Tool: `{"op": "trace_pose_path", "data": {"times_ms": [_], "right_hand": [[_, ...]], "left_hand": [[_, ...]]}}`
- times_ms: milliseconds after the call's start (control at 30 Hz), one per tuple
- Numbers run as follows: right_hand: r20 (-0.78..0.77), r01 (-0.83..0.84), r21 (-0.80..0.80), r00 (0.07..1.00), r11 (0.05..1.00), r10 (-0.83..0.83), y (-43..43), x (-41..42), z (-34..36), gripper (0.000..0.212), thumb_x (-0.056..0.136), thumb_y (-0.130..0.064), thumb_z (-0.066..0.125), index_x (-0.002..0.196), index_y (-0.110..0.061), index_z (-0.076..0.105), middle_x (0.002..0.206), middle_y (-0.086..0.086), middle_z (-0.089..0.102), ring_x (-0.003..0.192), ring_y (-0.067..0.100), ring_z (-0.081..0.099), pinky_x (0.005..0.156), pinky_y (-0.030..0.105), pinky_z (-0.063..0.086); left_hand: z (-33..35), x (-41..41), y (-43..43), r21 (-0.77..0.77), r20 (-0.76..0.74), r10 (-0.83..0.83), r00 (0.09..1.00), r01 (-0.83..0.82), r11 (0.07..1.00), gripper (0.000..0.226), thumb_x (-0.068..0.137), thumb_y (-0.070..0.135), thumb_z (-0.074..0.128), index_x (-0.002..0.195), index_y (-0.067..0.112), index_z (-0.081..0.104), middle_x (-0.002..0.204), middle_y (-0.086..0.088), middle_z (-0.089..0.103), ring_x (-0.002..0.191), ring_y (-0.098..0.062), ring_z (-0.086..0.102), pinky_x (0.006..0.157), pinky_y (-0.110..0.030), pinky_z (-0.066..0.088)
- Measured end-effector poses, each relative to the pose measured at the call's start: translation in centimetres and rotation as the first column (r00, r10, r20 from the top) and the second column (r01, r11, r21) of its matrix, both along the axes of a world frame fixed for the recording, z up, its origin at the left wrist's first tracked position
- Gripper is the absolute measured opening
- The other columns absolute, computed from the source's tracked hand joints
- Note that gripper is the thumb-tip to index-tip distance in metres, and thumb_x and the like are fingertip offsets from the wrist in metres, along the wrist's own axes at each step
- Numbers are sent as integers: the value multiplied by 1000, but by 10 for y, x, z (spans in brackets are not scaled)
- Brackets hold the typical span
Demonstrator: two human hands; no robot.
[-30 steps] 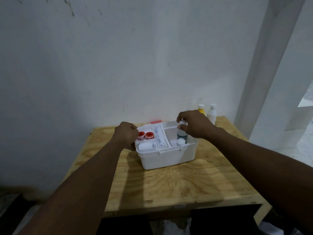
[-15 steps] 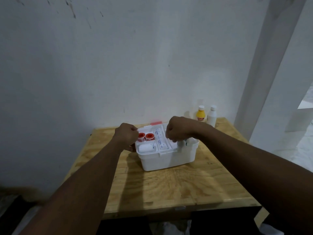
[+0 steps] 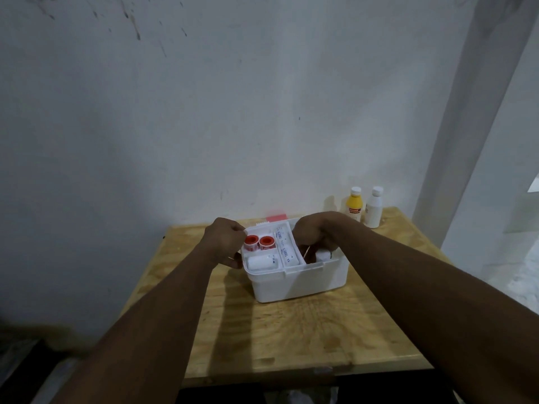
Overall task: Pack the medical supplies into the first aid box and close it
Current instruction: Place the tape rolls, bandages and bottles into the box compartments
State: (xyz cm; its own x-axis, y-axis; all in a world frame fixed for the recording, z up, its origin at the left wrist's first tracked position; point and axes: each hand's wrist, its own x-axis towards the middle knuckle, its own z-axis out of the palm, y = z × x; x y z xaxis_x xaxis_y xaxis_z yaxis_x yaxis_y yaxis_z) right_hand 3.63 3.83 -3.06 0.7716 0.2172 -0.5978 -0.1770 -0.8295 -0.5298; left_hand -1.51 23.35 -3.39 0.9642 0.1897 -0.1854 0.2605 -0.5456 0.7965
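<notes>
The white first aid box (image 3: 300, 281) stands open on the wooden table (image 3: 291, 339). Its left tray holds two red tape rolls (image 3: 258, 242), a white bandage roll (image 3: 261, 262) and wrapped bandages (image 3: 284, 246). My left hand (image 3: 224, 240) is closed on the box's left rim. My right hand (image 3: 315, 231) reaches down into the right compartment, fingers curled onto a white bottle (image 3: 324, 255); the fingertips are hidden. A yellow bottle (image 3: 354, 207) and a white bottle (image 3: 374, 209) stand upright at the table's back right, outside the box.
A red and white piece (image 3: 275, 218), possibly the lid, shows behind the box against the wall. A white pillar (image 3: 466, 141) rises right of the table. The table's front edge is near me, with a dark gap below it.
My right hand moved left with the bottle and sank into the right compartment, uncovering the two bottles at the back. My left hand stayed on the box rim.
</notes>
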Motion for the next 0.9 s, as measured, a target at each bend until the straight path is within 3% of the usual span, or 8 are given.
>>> {"op": "trace_pose_path", "data": {"times_ms": [100,233,367,500,600,767,833,900], "right_hand": [[-28,-33,-41,999,999,32,-1,-1,-2,35,99,-4,41,127,3,61,124,19,67,83,25,67,68,34,57],[-93,-154,-76,985,985,147,-1,0,-1,46,96,9,42,139,-4,53,139,18,56,109,29,57,84,36,51],[-84,-181,-136,982,974,171,3,7,-11,37,97,-5,52,133,-3,59,134,22,60,91,27,63,66,31,56],[-47,-198,-148,980,969,193,5,6,-11,39,95,-2,52,133,-5,59,128,18,63,89,26,64,60,27,56],[-14,-211,-187,977,959,212,5,3,-7,37,97,-1,49,133,4,56,116,17,65,71,17,57,42,18,50],[-67,-225,-170,974,959,216,4,2,-7,40,95,2,52,135,-1,57,134,22,59,114,34,62,88,39,55],[-72,-216,-159,976,963,207,3,0,-5,41,93,4,52,134,0,57,133,24,59,114,37,62,86,41,55],[-58,-208,-166,978,964,201,2,-1,-5,41,90,7,53,130,3,59,130,26,60,99,33,61,69,33,54]], "left_hand": [[0,2,1,-11,0,4,1000,-4,1000,11,99,11,58,106,7,66,98,-16,70,78,-36,75,66,-52,64],[0,3,3,-16,-6,3,1000,-3,1000,14,100,13,57,108,6,67,99,-17,70,79,-37,75,67,-53,64],[0,3,3,-17,-6,-1,1000,1,1000,14,101,13,56,109,7,66,101,-16,69,80,-37,74,67,-53,64],[-1,3,3,-20,-10,7,1000,-8,1000,13,101,12,56,109,8,66,103,-15,69,82,-36,73,65,-49,64],[-2,4,5,-31,-5,8,1000,-8,999,12,100,12,56,104,9,67,101,-15,70,80,-36,73,63,-50,64],[-3,2,4,-25,6,13,1000,-13,1000,8,99,11,58,103,12,65,101,-15,70,80,-36,74,65,-51,64],[-2,2,3,-14,6,14,1000,-14,1000,7,100,11,57,102,13,63,100,-14,69,80,-35,74,65,-50,64],[-2,3,3,-16,7,12,1000,-12,1000,7,100,11,57,102,13,64,100,-15,69,80,-35,74,64,-49,64]]}}
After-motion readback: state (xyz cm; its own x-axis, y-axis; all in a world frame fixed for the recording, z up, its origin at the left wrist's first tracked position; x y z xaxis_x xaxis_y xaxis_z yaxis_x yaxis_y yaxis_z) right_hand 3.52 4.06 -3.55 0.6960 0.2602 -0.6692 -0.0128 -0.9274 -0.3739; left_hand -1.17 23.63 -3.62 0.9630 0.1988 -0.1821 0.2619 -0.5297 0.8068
